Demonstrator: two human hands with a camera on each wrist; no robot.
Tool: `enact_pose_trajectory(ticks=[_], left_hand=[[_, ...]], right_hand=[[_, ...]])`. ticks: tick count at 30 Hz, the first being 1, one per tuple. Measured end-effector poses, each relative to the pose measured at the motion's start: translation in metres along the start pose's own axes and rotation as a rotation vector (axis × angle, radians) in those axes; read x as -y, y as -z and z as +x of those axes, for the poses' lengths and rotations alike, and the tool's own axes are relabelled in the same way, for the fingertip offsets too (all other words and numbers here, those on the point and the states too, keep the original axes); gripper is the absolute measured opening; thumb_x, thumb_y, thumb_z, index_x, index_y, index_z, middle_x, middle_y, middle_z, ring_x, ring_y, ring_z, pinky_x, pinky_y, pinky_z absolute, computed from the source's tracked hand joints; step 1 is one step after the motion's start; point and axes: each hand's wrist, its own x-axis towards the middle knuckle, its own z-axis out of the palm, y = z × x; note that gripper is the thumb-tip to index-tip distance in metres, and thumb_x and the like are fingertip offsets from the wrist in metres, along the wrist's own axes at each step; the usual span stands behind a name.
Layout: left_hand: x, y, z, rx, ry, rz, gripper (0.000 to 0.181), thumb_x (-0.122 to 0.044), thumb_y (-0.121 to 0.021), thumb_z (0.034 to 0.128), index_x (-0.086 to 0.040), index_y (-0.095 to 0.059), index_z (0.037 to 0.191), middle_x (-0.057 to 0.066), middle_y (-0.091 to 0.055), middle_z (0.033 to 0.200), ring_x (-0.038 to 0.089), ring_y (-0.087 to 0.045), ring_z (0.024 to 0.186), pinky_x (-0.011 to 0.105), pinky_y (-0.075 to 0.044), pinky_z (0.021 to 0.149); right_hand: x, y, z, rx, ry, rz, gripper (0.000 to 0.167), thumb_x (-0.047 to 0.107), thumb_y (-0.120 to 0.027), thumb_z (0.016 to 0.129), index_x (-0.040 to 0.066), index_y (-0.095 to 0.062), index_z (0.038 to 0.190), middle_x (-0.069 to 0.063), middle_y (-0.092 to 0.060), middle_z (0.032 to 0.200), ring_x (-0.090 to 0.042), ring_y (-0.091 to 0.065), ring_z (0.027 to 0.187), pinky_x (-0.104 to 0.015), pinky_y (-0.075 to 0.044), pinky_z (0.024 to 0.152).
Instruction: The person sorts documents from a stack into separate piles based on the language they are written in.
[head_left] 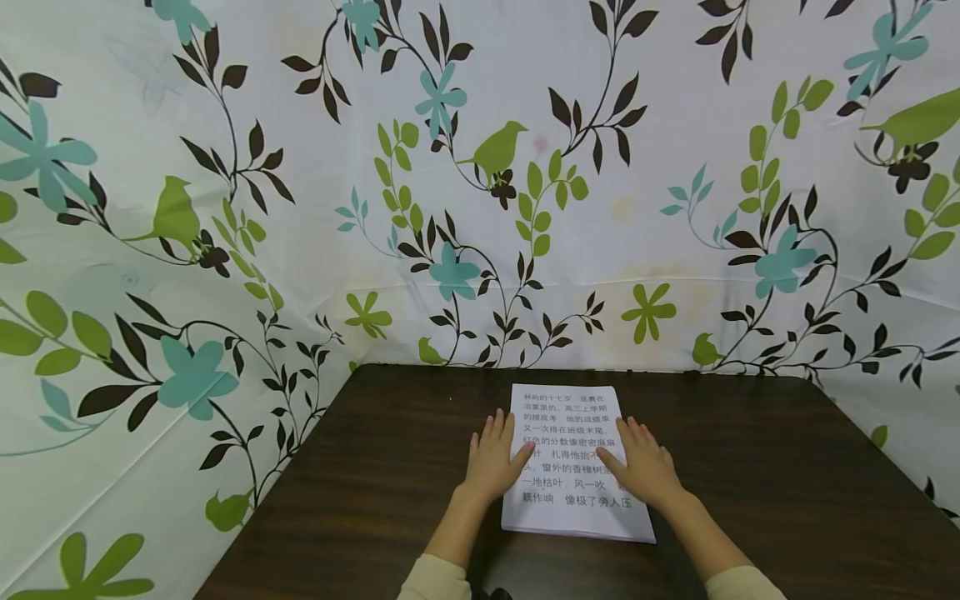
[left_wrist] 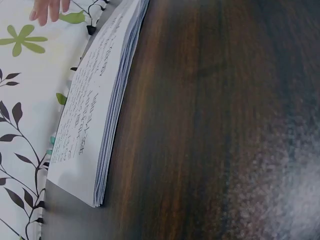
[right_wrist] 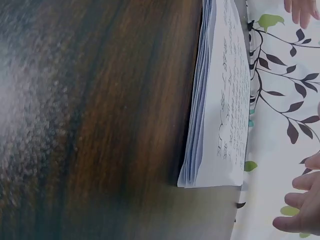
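A stack of printed paper (head_left: 566, 521) lies on the dark wooden table, its top sheet covered in lines of Chinese characters. In the head view, my left hand (head_left: 491, 458) is at the stack's left side and my right hand (head_left: 647, 468) at its right. Both have fingers spread, thumbs overlapping the page. Neither holds anything. The layered sheet edges show in the left wrist view on the stack (left_wrist: 90, 115) and in the right wrist view on the stack (right_wrist: 220, 110). There, fingers appear against the cloth, off the paper, so both hands seem raised above it.
The dark wood-grain table (head_left: 375, 467) extends to both sides of the stack. Behind and at the left hangs a white cloth (head_left: 300, 167) printed with leaves, flowers and birds. A small black object (head_left: 495, 594) shows at the bottom edge between the forearms.
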Motion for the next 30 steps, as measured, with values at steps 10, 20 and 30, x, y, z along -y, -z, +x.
enact_pose_trajectory(ticks=[10, 20, 30], left_hand=[[0.016, -0.01, 0.006, 0.011, 0.18, -0.522, 0.065, -0.042, -0.036, 0.0895, 0.008, -0.026, 0.13, 0.026, -0.028, 0.131, 0.038, -0.025, 0.12, 0.048, -0.021, 0.095], [0.028, -0.021, 0.004, 0.136, 0.35, -0.801, 0.078, -0.05, -0.033, 0.0872, 0.013, -0.017, 0.13, 0.03, -0.017, 0.134, 0.042, -0.011, 0.122, 0.053, -0.01, 0.096], [0.027, -0.024, 0.003, 0.113, 0.346, -0.833, 0.078, -0.05, -0.032, 0.0876, 0.018, -0.023, 0.125, 0.033, -0.023, 0.13, 0.044, -0.016, 0.12, 0.052, -0.014, 0.095]], right_hand=[[-0.007, 0.004, 0.005, 0.079, -0.19, 0.405, 0.075, 0.046, -0.036, 0.088, -0.012, -0.014, 0.13, -0.033, -0.017, 0.132, -0.046, -0.016, 0.119, -0.054, -0.016, 0.094], [-0.017, -0.005, 0.003, 0.153, -0.381, 0.663, 0.079, 0.049, -0.031, 0.088, -0.017, -0.014, 0.128, -0.037, -0.015, 0.129, -0.049, -0.013, 0.117, -0.057, -0.015, 0.092], [-0.078, -0.063, 0.024, 0.156, -0.441, 0.641, 0.088, 0.065, -0.025, 0.08, -0.01, -0.023, 0.127, -0.027, -0.032, 0.123, -0.044, -0.031, 0.111, -0.056, -0.026, 0.087]])
